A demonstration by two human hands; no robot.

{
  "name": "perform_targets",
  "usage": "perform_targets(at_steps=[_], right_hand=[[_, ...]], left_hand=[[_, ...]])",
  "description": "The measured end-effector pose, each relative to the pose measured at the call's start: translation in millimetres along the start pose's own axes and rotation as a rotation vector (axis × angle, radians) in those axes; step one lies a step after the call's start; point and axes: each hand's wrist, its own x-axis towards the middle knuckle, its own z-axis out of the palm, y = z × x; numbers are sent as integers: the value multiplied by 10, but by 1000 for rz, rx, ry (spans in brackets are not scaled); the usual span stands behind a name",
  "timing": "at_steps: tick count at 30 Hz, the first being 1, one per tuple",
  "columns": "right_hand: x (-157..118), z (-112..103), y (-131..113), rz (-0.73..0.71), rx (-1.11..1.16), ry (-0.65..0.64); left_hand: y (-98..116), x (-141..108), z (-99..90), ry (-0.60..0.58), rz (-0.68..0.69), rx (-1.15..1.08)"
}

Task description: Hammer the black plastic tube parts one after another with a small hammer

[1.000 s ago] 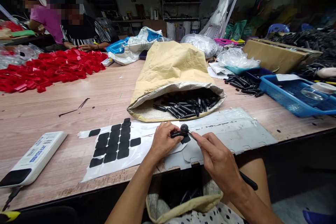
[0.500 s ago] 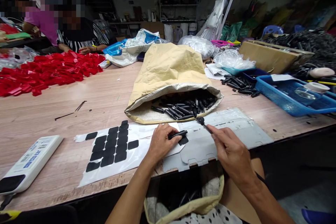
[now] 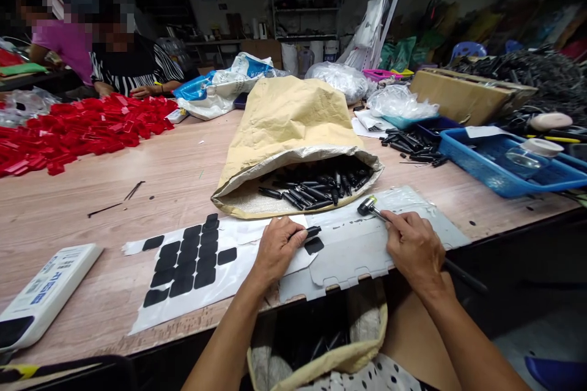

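My left hand (image 3: 279, 248) is closed on a small black tubular part (image 3: 313, 231), whose tip sticks out past the thumb over the grey board (image 3: 353, 256). A black rounded square patch (image 3: 314, 245) lies just below that tip. My right hand (image 3: 415, 245) grips the handle of a small mallet (image 3: 367, 205), its head black with a yellow-green end, tilted above the board's right part. Left of my left hand, a white sheet (image 3: 252, 266) carries several more black patches. Behind both hands, a tan sack (image 3: 288, 110) lies with its mouth towards me, black tubular parts inside.
A second open sack (image 3: 383, 330) with dark parts is at my lap below the table edge. A white box-like device (image 3: 59, 293) stands at left, near a red heap (image 3: 92, 128). A blue basket (image 3: 509, 180) stands at right. Two people sit across at far left.
The mallet has swung right and turned, so its yellow-green end now shows. My right hand has shifted slightly right. The black part in my left hand is more covered by the fingers.
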Motion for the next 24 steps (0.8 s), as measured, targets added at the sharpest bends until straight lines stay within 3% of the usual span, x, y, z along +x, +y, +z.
perform_targets(at_steps=[3,6,9,11,14,16,19,22,24], right_hand=[[-3,-1,-4,-1,-1,-2],[-7,-7,-3,2,2,3],[-11,-4,-4,7,9,9],[-12,3,-4,8,9,11],[-14,15,1,7,2,11],[-15,20,4,5,1,10],[-19,18,4,5,5,11],[-23,10,0,7,9,4],[-24,7,-3,8,12,-5]], left_hand=[[149,-144,-63,-13,21,53],[315,-502,-52,-39,117,104],[382,-948,129,-77,205,180],[380,-1182,295,-35,209,273],[389,-1288,420,34,226,342],[411,-1152,340,76,267,315],[384,-672,18,208,261,307],[204,-47,-323,324,105,379],[22,322,-460,330,-16,446]])
